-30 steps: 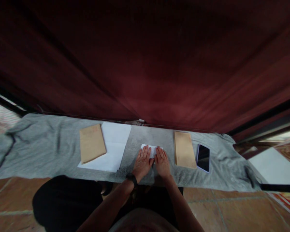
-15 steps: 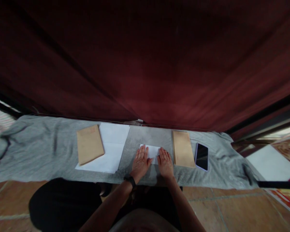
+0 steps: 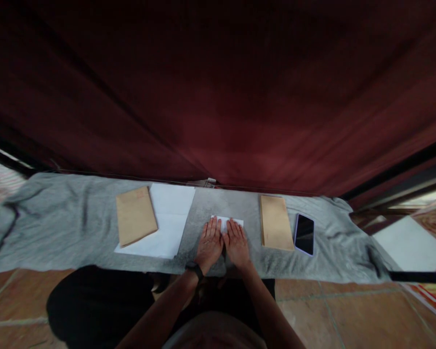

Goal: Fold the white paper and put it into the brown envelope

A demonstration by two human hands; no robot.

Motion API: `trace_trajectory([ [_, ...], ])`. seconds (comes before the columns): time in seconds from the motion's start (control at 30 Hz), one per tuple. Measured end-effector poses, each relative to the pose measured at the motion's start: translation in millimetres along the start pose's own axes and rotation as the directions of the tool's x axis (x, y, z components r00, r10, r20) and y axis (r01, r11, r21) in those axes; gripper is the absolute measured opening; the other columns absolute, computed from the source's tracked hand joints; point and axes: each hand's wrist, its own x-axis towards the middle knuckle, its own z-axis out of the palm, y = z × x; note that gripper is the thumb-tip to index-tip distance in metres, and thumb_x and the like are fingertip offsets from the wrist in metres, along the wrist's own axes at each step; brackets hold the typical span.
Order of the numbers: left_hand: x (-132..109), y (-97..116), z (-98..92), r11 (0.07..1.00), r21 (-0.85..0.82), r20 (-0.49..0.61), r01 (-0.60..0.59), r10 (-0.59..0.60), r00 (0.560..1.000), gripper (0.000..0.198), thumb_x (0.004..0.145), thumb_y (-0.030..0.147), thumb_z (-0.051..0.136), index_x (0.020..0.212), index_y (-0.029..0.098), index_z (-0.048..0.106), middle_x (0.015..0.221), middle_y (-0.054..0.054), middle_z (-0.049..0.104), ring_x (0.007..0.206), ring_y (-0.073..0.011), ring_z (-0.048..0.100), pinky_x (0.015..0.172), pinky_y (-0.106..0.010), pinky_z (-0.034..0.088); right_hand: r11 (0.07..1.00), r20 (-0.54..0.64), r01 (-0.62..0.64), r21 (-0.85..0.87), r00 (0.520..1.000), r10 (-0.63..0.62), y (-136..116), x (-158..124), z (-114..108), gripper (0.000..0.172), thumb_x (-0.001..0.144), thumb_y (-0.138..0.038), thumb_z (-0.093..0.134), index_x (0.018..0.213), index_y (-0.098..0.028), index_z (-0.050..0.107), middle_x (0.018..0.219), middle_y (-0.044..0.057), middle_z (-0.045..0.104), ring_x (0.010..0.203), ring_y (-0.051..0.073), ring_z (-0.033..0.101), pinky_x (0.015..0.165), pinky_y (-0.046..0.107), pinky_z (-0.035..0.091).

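Observation:
A small folded white paper (image 3: 224, 221) lies on the grey cloth in front of me, mostly covered by my hands. My left hand (image 3: 210, 245) rests flat on its left part, fingers stretched out and pointing away from me. Close beside it, my right hand (image 3: 236, 244) lies flat on the paper too, its fingers extended. The two thumbs are nearly touching. Only the paper's far edge and a sliver between the hands show.
On the left, a brown envelope stack (image 3: 135, 216) overlaps large white sheets (image 3: 172, 208). More brown envelopes (image 3: 277, 223) lie to the right, beside a phone (image 3: 304, 234). Grey cloth (image 3: 72, 223) covers the narrow bench. A dark red curtain (image 3: 218, 121) hangs behind it.
My right hand has slid left across the paper, from its right end to right beside my left hand. My left hand has stayed almost in place.

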Motion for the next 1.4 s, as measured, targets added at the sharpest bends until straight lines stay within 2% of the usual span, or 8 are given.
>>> trace_trajectory([
  [0.27,1,-2,-2.3,0.998,-0.001,0.029,0.066,-0.066,0.997,0.059,0.1,0.029,0.035,0.154,0.006,0.031,0.161,-0.018,0.031,0.151,-0.0276,0.023,0.122,-0.048,0.022,0.992,-0.068,-0.036,-0.121,0.997,0.028,25,-17,-5,0.054,0.106,-0.034,0.03,0.153,-0.008,0.035,0.155,0.016,0.042,0.145,0.027,0.035,0.118,0.048,0.027],
  [0.47,2,-4,-8.7,0.99,-0.017,0.02,0.138,-0.138,0.99,0.06,0.1,0.028,0.036,0.154,0.005,0.03,0.16,-0.018,0.033,0.151,-0.0293,0.023,0.123,-0.052,0.02,0.989,-0.047,-0.069,-0.13,0.997,0.064,38,-27,-10,0.054,0.106,-0.034,0.028,0.154,-0.011,0.035,0.155,0.015,0.042,0.145,0.028,0.036,0.117,0.048,0.027],
  [0.53,3,6,-10.5,0.994,-0.045,0.02,0.096,-0.095,0.995,0.061,0.099,0.025,0.038,0.155,0.004,0.028,0.161,-0.018,0.031,0.152,-0.0288,0.022,0.124,-0.05,0.019,0.989,-0.033,-0.076,-0.127,0.997,0.073,39,-28,-11,0.054,0.105,-0.034,0.028,0.154,-0.011,0.035,0.156,0.015,0.041,0.145,0.028,0.035,0.118,0.049,0.026],
  [0.67,6,37,-5.6,0.985,-0.136,0.057,-0.106,0.115,0.992,0.057,0.102,0.028,0.033,0.156,0.01,0.028,0.162,-0.011,0.032,0.152,-0.0222,0.023,0.125,-0.044,0.021,0.988,0.012,-0.086,-0.131,0.996,0.089,37,-28,-14,0.055,0.102,-0.029,0.03,0.155,-0.012,0.034,0.158,0.014,0.037,0.147,0.028,0.032,0.118,0.05,0.024],
  [0.77,6,47,0.7,0.976,-0.161,0.073,-0.147,0.16,0.984,0.055,0.105,0.034,0.029,0.155,0.012,0.031,0.161,-0.01,0.033,0.151,-0.0205,0.024,0.125,-0.044,0.021,0.988,0.043,-0.073,-0.138,0.996,0.08,36,-28,-15,0.056,0.101,-0.025,0.031,0.156,-0.014,0.033,0.16,0.012,0.035,0.147,0.027,0.031,0.119,0.049,0.023],
  [0.9,3,35,0.0,0.979,-0.129,0.075,-0.156,0.166,0.983,0.06,0.104,0.045,0.033,0.154,0.011,0.033,0.162,-0.012,0.031,0.152,-0.0227,0.022,0.125,-0.044,0.019,0.988,0.02,-0.073,-0.137,0.997,0.077,38,-28,-12,0.055,0.103,-0.029,0.03,0.155,-0.011,0.034,0.159,0.014,0.036,0.148,0.028,0.03,0.118,0.049,0.024],
  [1.13,-3,5,-9.9,0.997,-0.061,0.087,-0.055,0.061,0.994,0.057,0.102,0.034,0.035,0.154,0.011,0.032,0.162,-0.012,0.032,0.153,-0.0226,0.02,0.125,-0.044,0.017,0.991,-0.029,-0.065,-0.121,0.998,0.062,42,-30,-9,0.055,0.105,-0.033,0.029,0.155,-0.01,0.033,0.156,0.016,0.04,0.146,0.03,0.033,0.117,0.051,0.026],
  [1.4,-6,-6,-12.3,0.996,-0.08,0.083,-0.027,0.034,0.996,0.06,0.1,0.034,0.035,0.156,0.012,0.029,0.162,-0.012,0.031,0.152,-0.023,0.021,0.126,-0.045,0.014,0.991,-0.046,-0.121,-0.063,0.992,0.119,30,-25,-14,0.055,0.105,-0.03,0.029,0.155,-0.01,0.031,0.158,0.017,0.038,0.145,0.03,0.033,0.116,0.053,0.028],
])
